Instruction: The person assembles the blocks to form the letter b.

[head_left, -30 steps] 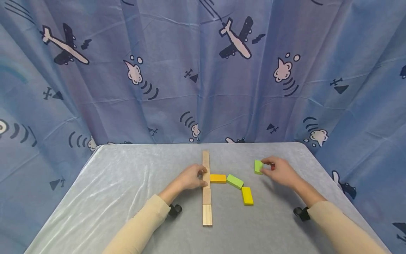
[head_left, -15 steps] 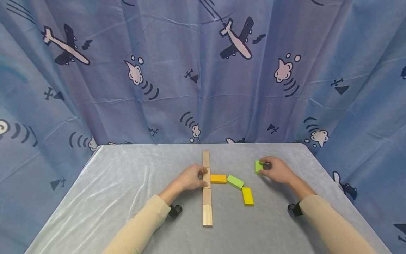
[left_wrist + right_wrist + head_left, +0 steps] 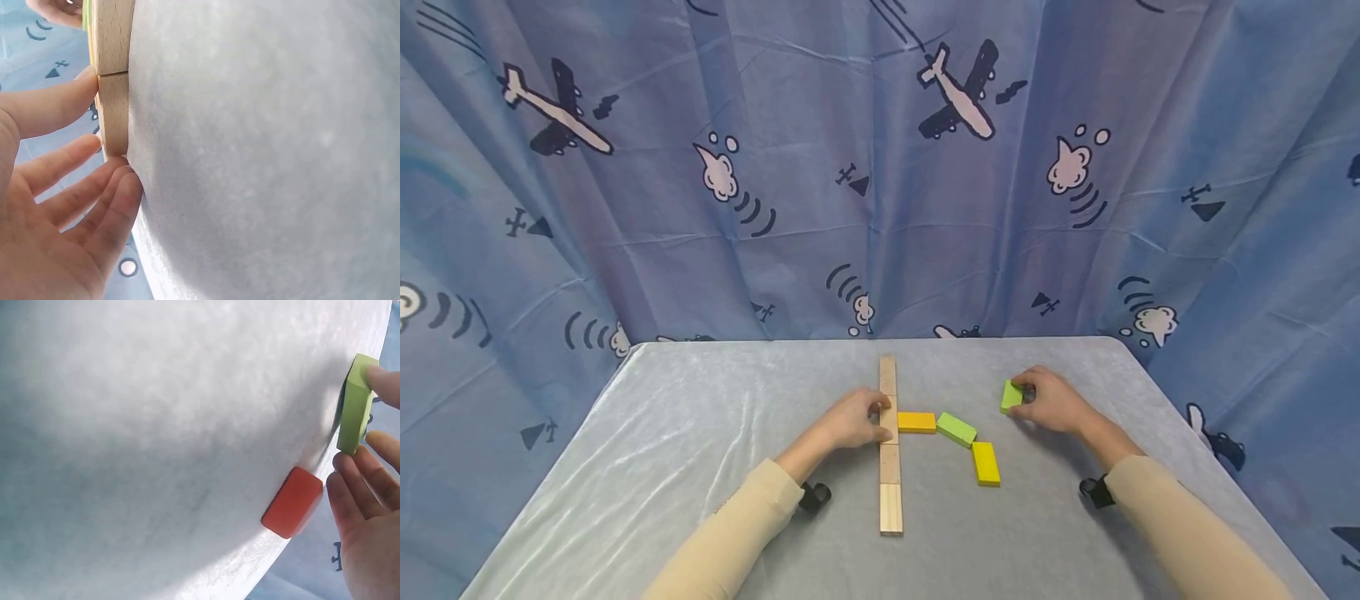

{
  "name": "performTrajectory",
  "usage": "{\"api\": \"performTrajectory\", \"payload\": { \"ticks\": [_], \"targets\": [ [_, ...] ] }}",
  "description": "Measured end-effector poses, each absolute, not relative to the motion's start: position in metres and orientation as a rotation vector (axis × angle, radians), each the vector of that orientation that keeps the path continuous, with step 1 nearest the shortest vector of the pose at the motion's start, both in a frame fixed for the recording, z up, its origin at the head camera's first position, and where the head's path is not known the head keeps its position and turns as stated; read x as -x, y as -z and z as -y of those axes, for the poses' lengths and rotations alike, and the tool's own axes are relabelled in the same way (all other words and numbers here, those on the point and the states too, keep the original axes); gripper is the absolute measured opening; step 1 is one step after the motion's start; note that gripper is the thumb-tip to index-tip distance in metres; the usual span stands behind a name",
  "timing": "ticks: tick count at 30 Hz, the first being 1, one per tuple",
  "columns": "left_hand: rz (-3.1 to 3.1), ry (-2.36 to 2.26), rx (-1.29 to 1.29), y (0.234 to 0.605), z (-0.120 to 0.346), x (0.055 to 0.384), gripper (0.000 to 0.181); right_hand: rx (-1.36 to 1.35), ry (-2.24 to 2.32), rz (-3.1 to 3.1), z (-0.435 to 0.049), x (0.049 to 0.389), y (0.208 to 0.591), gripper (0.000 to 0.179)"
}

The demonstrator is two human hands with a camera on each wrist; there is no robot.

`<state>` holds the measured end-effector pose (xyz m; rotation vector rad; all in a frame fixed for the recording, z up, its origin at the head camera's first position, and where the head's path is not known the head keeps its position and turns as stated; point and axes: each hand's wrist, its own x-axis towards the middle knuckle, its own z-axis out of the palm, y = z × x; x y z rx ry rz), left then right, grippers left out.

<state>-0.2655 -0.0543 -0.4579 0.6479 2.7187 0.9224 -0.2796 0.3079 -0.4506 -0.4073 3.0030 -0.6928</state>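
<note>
In the head view, a line of plain wooden blocks [image 3: 890, 464] runs front to back near the table's middle. My left hand [image 3: 847, 418] rests thumb and index fingertips on one of them, its fingers spread in the left wrist view. At the right, my right hand [image 3: 1051, 402] pinches a light green block [image 3: 1010, 397] between thumb and fingers, close to the tabletop. A red block [image 3: 292, 502] lies nearby in the right wrist view; my right hand hides it in the head view. An orange block [image 3: 917, 423] extends rightward from the wooden line.
Past the orange block, another light green block [image 3: 956, 429] lies slanted, followed by a yellow block [image 3: 986, 463] pointing frontward. All lie on a table with a pale grey cloth [image 3: 700, 425]. A blue curtain [image 3: 805, 175] with printed planes hangs behind it.
My right hand has shifted slightly left and taken a closer hold on the green block, which has turned a little. The red block has gone out of sight behind it. My left hand stays put.
</note>
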Motion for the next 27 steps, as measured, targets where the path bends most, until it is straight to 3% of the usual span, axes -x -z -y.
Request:
{"api": "performTrajectory", "payload": {
  "ticks": [27],
  "targets": [
    [-2.707, -0.94, -0.651, 0.455, 0.054, 0.263, 0.045, 0.535, 0.805, -2.99, -0.281, 0.21, 0.417, 0.054]
  ]
}}
